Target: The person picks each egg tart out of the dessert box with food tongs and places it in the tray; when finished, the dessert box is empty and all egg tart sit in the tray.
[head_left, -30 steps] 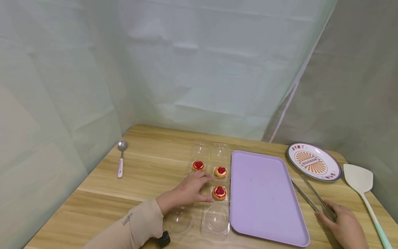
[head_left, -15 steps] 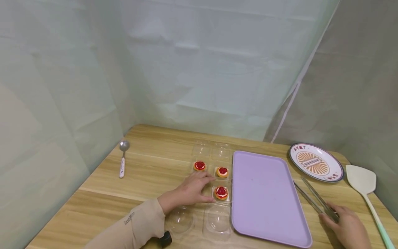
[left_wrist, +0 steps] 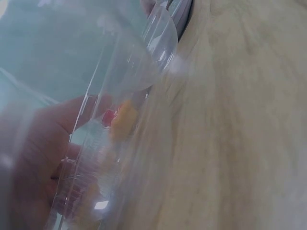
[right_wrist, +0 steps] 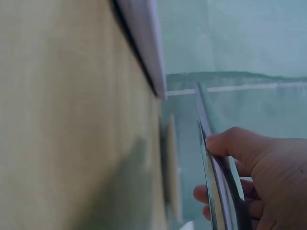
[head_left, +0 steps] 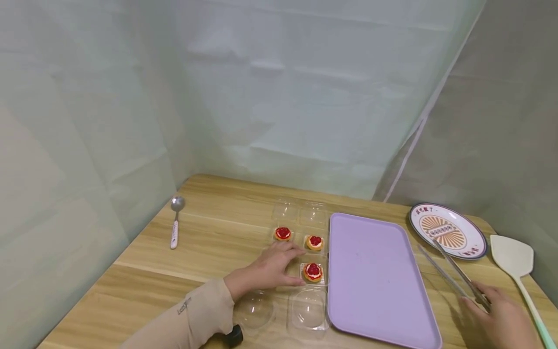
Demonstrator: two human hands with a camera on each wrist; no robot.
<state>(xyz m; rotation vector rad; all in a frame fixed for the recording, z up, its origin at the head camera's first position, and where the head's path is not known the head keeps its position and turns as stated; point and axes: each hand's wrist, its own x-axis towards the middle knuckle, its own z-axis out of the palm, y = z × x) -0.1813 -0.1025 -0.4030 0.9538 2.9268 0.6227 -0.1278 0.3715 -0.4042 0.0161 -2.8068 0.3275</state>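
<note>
My left hand [head_left: 272, 266] rests at the left side of a clear plastic container [head_left: 308, 310], its thumb and fingers spread around one compartment. Three small tarts with red topping show in the compartments: one right of the thumb [head_left: 313, 272], one beyond the fingertips [head_left: 314, 243], one at back left [head_left: 283, 233]. Seen through the plastic in the left wrist view are an orange tart edge [left_wrist: 123, 122] and my fingers. My right hand [head_left: 501, 312] grips metal tongs [head_left: 479, 298], whose arms stand apart; they are raised, one tip overlapping the plate's edge in the head view.
A purple tray [head_left: 375, 281] lies right of the container. Behind the tongs is a patterned round plate [head_left: 468, 237]; a white spatula [head_left: 512, 254] with a green handle lies at far right. A spoon [head_left: 175, 223] lies at left. Cloth sheets [head_left: 279, 97] enclose the table's back.
My right hand has lifted the tongs from beside the tray, up and to the right. My left hand keeps its place on the container while the head view shifts slightly.
</note>
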